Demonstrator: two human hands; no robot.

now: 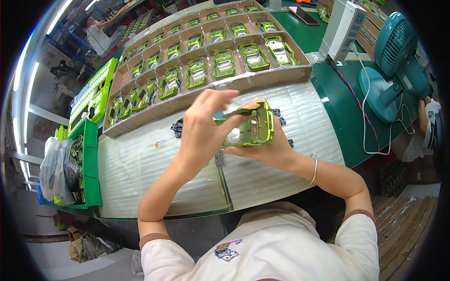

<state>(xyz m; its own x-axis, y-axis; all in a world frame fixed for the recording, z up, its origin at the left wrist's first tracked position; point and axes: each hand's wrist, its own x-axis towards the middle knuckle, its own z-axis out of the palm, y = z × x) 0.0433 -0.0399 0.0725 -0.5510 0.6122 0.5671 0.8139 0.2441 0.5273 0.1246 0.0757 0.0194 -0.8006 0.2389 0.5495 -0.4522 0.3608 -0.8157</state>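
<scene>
Working at a bench covered with white ribbed foam sheet [281, 112] over a green top. Holding a lime-green toy car body [251, 125] above the middle of the sheet, underside turned up, shiny metallic inside showing. Cradling it from below with the right hand [267, 150], fingers curled around the shell. Pinching its front end with the left hand [204, 129], thumb and fingertips closed narrow on a flat greenish piece at the edge; cannot tell exactly what that piece is. Lying on the foam under the hands, small black plastic parts [178, 127], partly hidden. Possibly slipping from the grip, since the glossy painted shell looks smooth and is held only at its edges; possibly scratching the finish if dropped onto the black parts. Standing behind, a cardboard tray [262, 77] with divided cells, each keeping one similar green car body. Standing further right, a teal desk fan [396, 65] and a white power strip [344, 28].
</scene>
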